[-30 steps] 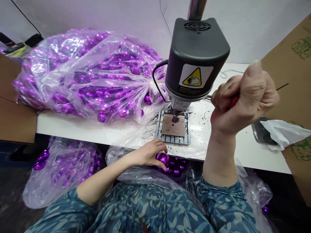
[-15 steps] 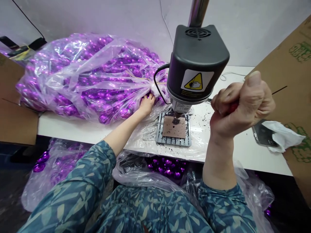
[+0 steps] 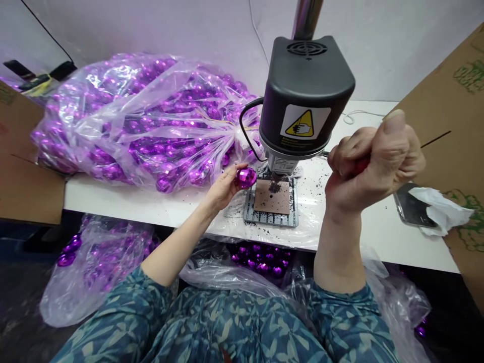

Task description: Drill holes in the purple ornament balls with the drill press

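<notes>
- Nearest: right hand (image 3: 372,164) raised in a tight fist, thumb on top, forearm near vertical. Closed around a handle that's almost fully hidden — only a sliver of red shows between the fingers. It sits just right of the drill press head (image 3: 307,96).
- Left hand (image 3: 223,189) is out over the table edge, forearm angled up and right, palm partly up. Fingers pinch a purple faceted ball (image 3: 246,177) at the fingertips.
- Key relation: the ball is just left of the small metal plate (image 3: 271,202) under the drill head, near its left edge but not over it. The brown pad with the dark hole lies to the right of the ball. Left hand is the nearer hand to the plate.
- Ball is roughly round; no clear long axis visible.
- Behind: big clear bag of purple balls (image 3: 143,118) on the white table (image 3: 159,206), touching nothing in the left hand.
- Dark shavings are scattered around the plate.
</notes>
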Tool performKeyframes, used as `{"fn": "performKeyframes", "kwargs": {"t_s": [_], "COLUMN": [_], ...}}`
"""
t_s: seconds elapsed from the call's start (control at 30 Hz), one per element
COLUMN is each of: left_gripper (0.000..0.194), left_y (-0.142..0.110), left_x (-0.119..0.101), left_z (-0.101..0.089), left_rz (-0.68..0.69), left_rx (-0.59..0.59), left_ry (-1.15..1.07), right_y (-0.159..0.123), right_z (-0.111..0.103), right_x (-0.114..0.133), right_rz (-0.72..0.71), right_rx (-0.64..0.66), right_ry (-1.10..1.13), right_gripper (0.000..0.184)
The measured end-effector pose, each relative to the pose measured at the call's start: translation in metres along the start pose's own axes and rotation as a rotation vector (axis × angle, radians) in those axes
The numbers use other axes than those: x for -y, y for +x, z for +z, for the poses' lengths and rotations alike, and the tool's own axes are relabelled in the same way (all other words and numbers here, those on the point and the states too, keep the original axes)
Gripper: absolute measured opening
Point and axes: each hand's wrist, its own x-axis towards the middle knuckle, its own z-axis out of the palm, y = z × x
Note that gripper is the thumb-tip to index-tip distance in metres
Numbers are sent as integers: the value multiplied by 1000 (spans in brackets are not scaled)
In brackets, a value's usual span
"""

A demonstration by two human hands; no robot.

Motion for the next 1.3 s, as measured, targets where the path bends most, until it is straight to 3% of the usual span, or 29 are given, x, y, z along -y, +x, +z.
{"fn": "performKeyframes", "kwargs": {"t_s": [0.13,0.33,0.43,0.6,0.87,1.1,1.3], "left_gripper": [44,52,60,57,45,52,52], "left_y": [-1,-4,-5,0,0,-2,-11], "left_x": [10,20,27,33,41,55,58], "left_z": [13,33,42,50,55,56,54], "left_rz": [-114,-114,-31,87,150,253,384], "left_rx": [30,56,45,-44,-16,-16,126], "left_ry": [-159,-188,-77,83,241,348,409], "right_y": [0,-1,-1,-2,-7,-9,-10], "right_z": [0,-1,-1,-2,-3,-4,-4], "right_x": [0,0,-1,1,7,9,8], "right_rz": [9,7,0,13,15,31,16], "right_rx": [3,-15,-7,10,20,22,37], "right_ry": [-4,-32,6,-7,-50,-83,-92], "right_gripper": [52,54,54,52,47,50,52]}}
